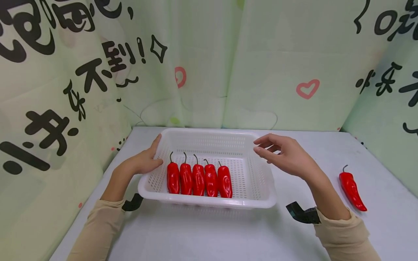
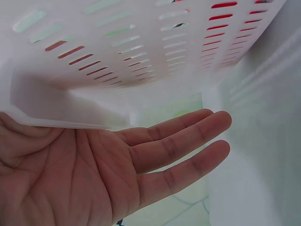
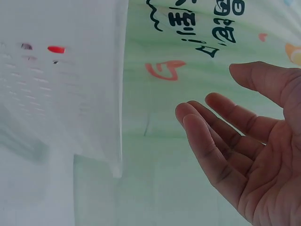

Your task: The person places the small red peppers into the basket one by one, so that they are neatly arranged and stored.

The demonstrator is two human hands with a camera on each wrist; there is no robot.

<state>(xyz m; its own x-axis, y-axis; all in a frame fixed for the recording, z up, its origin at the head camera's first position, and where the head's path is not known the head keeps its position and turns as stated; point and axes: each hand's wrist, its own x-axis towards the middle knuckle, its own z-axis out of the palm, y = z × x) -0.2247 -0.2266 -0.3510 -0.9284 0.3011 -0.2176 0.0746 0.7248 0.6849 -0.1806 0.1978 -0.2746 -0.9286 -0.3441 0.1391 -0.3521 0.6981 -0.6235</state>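
Note:
A white perforated plastic basket (image 1: 209, 203) holds several red chili peppers (image 1: 198, 179) with dark curved stems, standing side by side in a row toward its left. My left hand (image 1: 142, 161) grips the basket's left rim, with the thumb over the edge. In the left wrist view, three straight fingers (image 2: 181, 141) extend under the rim; thumb and index finger are hidden there. My right hand (image 1: 287, 154) hovers by the basket's right rim, fingers loosely bent and holding nothing. The right wrist view shows a gap between this hand (image 3: 244, 160) and the basket wall (image 3: 94, 94).
Another red chili pepper (image 1: 352, 190) lies on the white table (image 1: 228, 239) at the right, beyond my right forearm. Pale green printed curtains (image 1: 267, 65) enclose the table at the back and both sides. Black straps (image 1: 302, 213) are at both wrists.

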